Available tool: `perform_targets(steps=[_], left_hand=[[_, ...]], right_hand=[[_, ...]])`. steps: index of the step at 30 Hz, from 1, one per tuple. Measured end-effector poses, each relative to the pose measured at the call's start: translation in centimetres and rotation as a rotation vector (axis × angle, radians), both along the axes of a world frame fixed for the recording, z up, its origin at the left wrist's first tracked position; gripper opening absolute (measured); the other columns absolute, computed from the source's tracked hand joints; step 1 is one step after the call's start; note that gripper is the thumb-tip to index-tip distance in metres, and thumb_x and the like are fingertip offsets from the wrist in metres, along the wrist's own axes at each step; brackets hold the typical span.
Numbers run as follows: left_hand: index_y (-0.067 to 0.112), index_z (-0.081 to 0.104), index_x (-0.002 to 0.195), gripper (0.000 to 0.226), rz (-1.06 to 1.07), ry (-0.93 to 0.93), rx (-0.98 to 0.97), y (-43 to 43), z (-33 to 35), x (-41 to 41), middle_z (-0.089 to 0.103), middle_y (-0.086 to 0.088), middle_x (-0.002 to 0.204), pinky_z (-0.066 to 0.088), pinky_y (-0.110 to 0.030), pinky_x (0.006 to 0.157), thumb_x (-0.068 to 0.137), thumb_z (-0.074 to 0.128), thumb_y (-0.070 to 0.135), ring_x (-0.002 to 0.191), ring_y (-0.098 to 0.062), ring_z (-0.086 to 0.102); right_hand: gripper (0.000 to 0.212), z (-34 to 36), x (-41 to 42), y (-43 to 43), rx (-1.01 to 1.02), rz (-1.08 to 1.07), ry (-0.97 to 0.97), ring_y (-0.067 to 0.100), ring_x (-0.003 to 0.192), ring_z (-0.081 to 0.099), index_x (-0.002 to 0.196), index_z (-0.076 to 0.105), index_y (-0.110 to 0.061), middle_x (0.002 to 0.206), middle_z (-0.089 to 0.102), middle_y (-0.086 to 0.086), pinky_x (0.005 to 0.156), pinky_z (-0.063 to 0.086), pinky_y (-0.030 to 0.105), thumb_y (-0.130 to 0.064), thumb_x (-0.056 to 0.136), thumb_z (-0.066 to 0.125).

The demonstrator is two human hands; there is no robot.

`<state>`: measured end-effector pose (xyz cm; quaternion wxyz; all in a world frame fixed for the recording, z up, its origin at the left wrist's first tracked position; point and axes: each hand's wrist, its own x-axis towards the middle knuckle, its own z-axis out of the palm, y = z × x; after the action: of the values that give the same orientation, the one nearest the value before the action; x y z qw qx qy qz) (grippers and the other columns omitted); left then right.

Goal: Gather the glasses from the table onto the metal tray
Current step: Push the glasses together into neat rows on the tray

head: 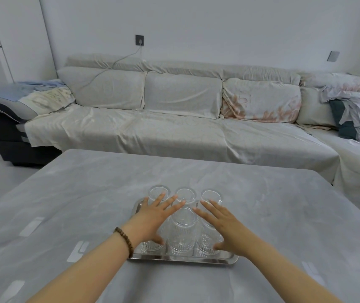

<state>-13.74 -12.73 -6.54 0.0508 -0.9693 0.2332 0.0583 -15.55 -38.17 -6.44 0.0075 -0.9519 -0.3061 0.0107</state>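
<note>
**A:** Looking at the lower centre of the frame, what step was in hand?

**B:** Pretty much the last one, I'd judge. All the glasses I could find stood on the metal tray point(183, 259), two rows: a back row of three, incl. the back-left glass point(158, 192), and a front row w/ the front-centre glass point(182, 230) clearest. No glass was left on the bare table point(284, 204).

**A:** And the hands?

**B:** Left hand point(155, 217) and right hand point(222, 224) were both spread flat, fingers splayed, gripping nothing. They sat over the outer front glasses, one each side of the front-centre glass. Touching the rims or hovering just above, I couldn't tell; clear glass under a hand is hard to read from this angle.

**A:** So the next move?

**B:** Probably either steadying the set or drawing the hands away. If the tray was to be lifted, that'd call for hands down to its left and right rims, level lift, slow, since the glasses stood close together and could clink or tip.

**A:** Any brands, labels, writing?

**B:** None legible. Glasses were ribbed, unmarked; tray plain. Only extras: a bead bracelet point(124, 241) on the left wrist and pale tape strips point(31, 226) at lower left, no text on them.
</note>
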Motion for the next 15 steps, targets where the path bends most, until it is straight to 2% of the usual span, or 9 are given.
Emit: perform_targets(steps=[4,9,12,15], left_hand=[[0.049,-0.029,0.133,0.126,0.001,0.017,-0.006,0.0,0.3,-0.1,-0.017,0.009,0.159,0.005,-0.062,0.115,0.068,0.079,0.041,0.147,-0.027,-0.013],[0.045,-0.019,0.143,0.124,0.001,0.025,-0.019,-0.2,0.8,-0.4,-0.015,0.009,0.160,0.005,-0.061,0.116,0.068,0.079,0.042,0.147,-0.026,-0.013],[0.044,-0.014,0.145,0.120,-0.004,0.033,-0.050,0.0,1.0,-0.6,-0.013,0.009,0.161,0.002,-0.059,0.117,0.067,0.076,0.051,0.147,-0.025,-0.012],[0.042,-0.009,0.147,0.114,-0.004,0.033,-0.118,0.2,1.1,-0.8,-0.009,0.010,0.161,-0.002,-0.056,0.118,0.067,0.068,0.065,0.148,-0.023,-0.010]], right_hand=[[0.118,0.1,0.0,0.1,0.005,-0.012,-0.013,0.021,0.148,-0.008,0.139,-0.017,-0.048,0.161,-0.006,-0.005,0.121,0.005,0.039,-0.031,0.071,0.079],[0.116,0.2,0.0,0.2,-0.047,-0.025,-0.057,0.023,0.148,-0.004,0.146,-0.008,-0.042,0.161,-0.002,-0.002,0.121,0.007,0.040,-0.034,0.069,0.079],[0.115,0.3,-0.2,0.3,-0.055,-0.040,-0.051,0.021,0.148,-0.004,0.147,-0.008,-0.039,0.161,-0.004,-0.004,0.121,0.005,0.039,-0.036,0.070,0.077],[0.109,1.1,-0.8,0.3,0.035,-0.068,-0.017,0.018,0.148,-0.001,0.148,-0.004,-0.036,0.161,-0.005,-0.006,0.120,0.003,0.036,-0.044,0.072,0.074]])
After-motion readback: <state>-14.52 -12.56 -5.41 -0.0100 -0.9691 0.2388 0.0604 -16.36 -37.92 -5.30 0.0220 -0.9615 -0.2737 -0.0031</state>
